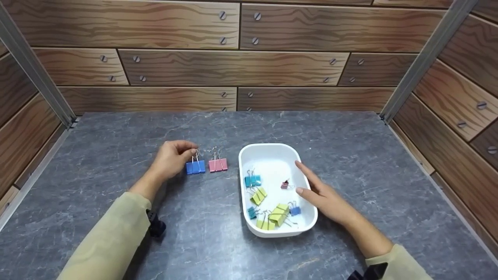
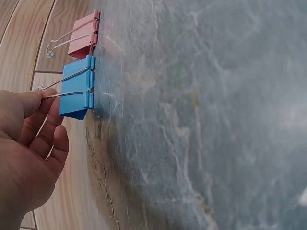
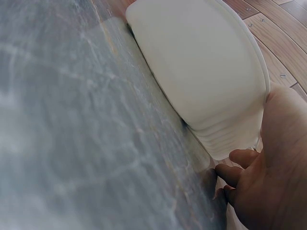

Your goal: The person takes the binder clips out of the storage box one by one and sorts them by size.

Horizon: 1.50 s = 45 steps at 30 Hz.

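My left hand (image 1: 173,157) pinches a wire handle of a large blue binder clip (image 1: 195,167) between thumb and finger. In the left wrist view, the blue clip stands at the table surface with both wire handles pointing away from it. Beside it, apart from my hand, stands a pink binder clip (image 2: 84,34). My right hand (image 1: 325,198) is at the right side of a white plastic tub (image 1: 268,147). Its thumb reaches over the rim, while other fingers (image 3: 230,173) lie outside against the wall, partly hidden.
Inside the tub lie several binder clips: teal (image 1: 253,181), yellow-green (image 1: 279,214), a small blue one (image 1: 295,210) and a small dark red one (image 1: 285,184). The grey marbled table (image 1: 186,241) is bounded by wood-patterned walls (image 1: 233,66) and metal corner posts (image 1: 424,58).
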Each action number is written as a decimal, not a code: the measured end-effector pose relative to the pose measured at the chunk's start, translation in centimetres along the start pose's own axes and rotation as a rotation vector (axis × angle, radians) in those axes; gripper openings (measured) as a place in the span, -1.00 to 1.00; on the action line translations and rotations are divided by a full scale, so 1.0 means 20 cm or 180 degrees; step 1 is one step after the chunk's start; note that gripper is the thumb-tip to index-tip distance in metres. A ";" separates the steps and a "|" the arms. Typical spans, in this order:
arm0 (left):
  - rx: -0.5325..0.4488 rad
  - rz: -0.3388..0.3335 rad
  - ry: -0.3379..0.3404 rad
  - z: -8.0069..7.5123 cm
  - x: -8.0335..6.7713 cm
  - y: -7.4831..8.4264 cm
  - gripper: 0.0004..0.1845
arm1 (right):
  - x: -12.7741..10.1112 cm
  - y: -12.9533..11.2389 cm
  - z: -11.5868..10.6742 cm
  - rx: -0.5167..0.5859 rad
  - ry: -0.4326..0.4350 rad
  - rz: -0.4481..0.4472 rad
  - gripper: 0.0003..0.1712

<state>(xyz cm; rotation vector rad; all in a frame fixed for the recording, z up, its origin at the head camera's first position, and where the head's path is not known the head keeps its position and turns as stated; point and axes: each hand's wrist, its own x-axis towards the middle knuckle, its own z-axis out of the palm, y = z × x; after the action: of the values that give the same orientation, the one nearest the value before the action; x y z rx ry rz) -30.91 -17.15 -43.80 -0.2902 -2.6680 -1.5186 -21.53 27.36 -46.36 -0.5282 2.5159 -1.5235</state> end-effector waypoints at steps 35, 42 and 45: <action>-0.0575 0.0977 -0.1419 0.37 -0.20 0.59 -0.74 | 0.01 0.00 0.00 -0.0067 -0.0004 0.0065 -0.17; -0.0593 0.1049 -0.1975 0.49 -0.21 0.61 -0.77 | 0.01 0.00 0.00 -0.0065 0.0012 0.0043 -0.17; -0.0636 0.1018 -0.2214 0.54 -0.21 0.62 -0.76 | 0.00 0.00 0.00 -0.0062 0.0008 0.0030 -0.17</action>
<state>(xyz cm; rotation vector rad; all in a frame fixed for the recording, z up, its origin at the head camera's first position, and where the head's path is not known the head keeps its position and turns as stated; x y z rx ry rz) -23.91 -2.30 -39.52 -1.4132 -2.6933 -1.8145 -21.60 27.37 -46.40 -0.5168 2.5338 -1.4988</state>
